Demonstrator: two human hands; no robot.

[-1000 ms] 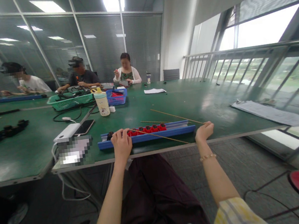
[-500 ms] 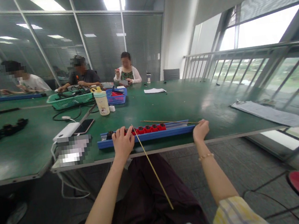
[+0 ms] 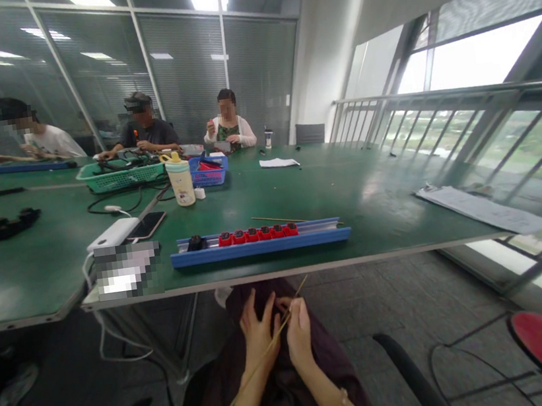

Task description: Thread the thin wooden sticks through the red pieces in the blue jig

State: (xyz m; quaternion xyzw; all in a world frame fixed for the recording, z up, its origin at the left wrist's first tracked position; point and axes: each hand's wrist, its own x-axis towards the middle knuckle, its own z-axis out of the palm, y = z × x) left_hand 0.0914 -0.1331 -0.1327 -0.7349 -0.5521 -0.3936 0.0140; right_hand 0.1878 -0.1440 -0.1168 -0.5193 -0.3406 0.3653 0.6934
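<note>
Over my lap, below the table edge, my right hand (image 3: 299, 334) is closed around a thin yellow stick (image 3: 247, 380) near its upper end. The stick slants down to the left, across my left wrist. My left hand (image 3: 259, 331) is beside it with fingers spread, close to the right fingers; whether it also touches the stick is hard to see. On the table in front lies a long blue channel (image 3: 262, 249) with a row of several red blocks (image 3: 252, 235) and a black block (image 3: 197, 242) at its left end. Another thin stick (image 3: 273, 219) lies behind the channel.
Left of the channel are a phone (image 3: 148, 226), a white power bank (image 3: 111, 234) and cables. Farther back stand a cup (image 3: 181, 183), a green basket (image 3: 122, 177) and a blue basket (image 3: 208, 176). A clipboard (image 3: 481, 208) lies at right. Several people sit across the table.
Both hands have moved from the channel down to my lap. The stick has come along, and my right hand is now closed on it. The channel stays on the table.
</note>
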